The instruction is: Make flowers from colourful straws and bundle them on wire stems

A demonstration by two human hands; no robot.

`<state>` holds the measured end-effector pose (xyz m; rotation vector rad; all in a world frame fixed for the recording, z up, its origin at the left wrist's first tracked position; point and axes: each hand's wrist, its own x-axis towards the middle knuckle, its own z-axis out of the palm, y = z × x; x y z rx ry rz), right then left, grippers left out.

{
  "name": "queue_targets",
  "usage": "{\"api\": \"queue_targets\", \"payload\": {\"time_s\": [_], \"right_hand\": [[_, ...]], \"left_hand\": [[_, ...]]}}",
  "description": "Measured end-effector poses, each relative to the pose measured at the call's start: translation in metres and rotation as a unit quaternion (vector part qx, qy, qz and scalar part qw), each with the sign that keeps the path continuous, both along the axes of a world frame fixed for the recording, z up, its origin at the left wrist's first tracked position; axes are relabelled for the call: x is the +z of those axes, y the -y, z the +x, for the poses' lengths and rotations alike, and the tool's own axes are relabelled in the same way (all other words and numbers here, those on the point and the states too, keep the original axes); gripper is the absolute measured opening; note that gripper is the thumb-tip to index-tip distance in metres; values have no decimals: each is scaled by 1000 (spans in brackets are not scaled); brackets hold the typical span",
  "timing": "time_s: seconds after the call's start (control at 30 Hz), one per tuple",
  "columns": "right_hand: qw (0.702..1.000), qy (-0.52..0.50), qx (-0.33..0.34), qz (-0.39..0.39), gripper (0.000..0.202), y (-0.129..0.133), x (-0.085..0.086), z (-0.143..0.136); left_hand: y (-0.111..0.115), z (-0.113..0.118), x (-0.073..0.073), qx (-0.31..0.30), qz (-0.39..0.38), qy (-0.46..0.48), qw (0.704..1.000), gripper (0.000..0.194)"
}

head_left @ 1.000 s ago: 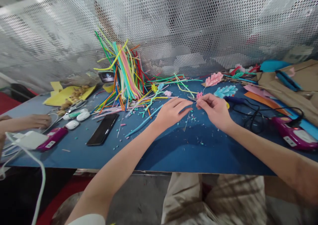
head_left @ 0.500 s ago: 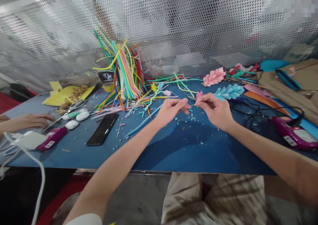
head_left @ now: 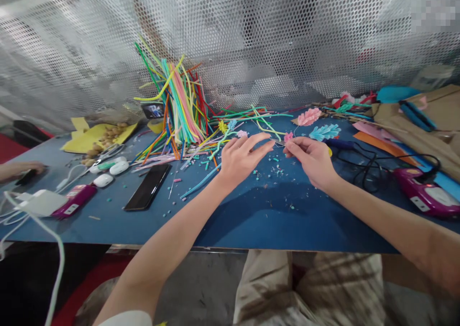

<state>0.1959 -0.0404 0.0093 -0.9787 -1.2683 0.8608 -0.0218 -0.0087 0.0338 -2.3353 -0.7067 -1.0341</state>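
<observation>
My right hand (head_left: 312, 159) pinches a thin wire stem between thumb and fingertips. Just beyond it are a fluffy pink leaf-shaped piece (head_left: 309, 116) and a fluffy blue leaf-shaped piece (head_left: 325, 132); whether the pinched stem joins them is hidden by the fingers. A small pink pipe-cleaner flower (head_left: 288, 136) shows right behind those fingertips. My left hand (head_left: 241, 157) is open, its fingers stretched toward the right hand with nothing visible in them. Behind the left hand lie a pale pink flower (head_left: 242, 133), a yellow flower (head_left: 223, 126) and a light blue one (head_left: 232, 124).
A bundle of coloured pipe cleaners (head_left: 179, 108) stands by the perforated metal screen (head_left: 273, 43). Leftward are a phone (head_left: 148, 187), white earbuds and a purple power strip (head_left: 77, 200). Another person's hand (head_left: 23, 170) is at far left. Blue-handled tool (head_left: 339, 144) and cable lie right.
My left hand has let go of the wire and spread its fingers. The pink and blue leaf-shaped pieces have tilted and shifted slightly. The other person's hand has moved left.
</observation>
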Motion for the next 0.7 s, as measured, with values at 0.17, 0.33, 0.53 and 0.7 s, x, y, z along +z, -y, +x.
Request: {"api": "queue_targets", "payload": {"time_s": [0.17,0.33,0.53,0.7], "right_hand": [[999,17,-1,37,16,2,3,0],[992,86,-26,89,16,6,13,1],[982,143,-38,114,15,12,22,6],[989,112,-11,92,14,6,17,10]], "left_hand": [[0,-2,2,20,28,-13,999,32],[0,5,-1,1,-56,24,998,20],[5,15,4,-121,-399,110,903,31],[1,10,5,-177,-438,77,878,30]]}}
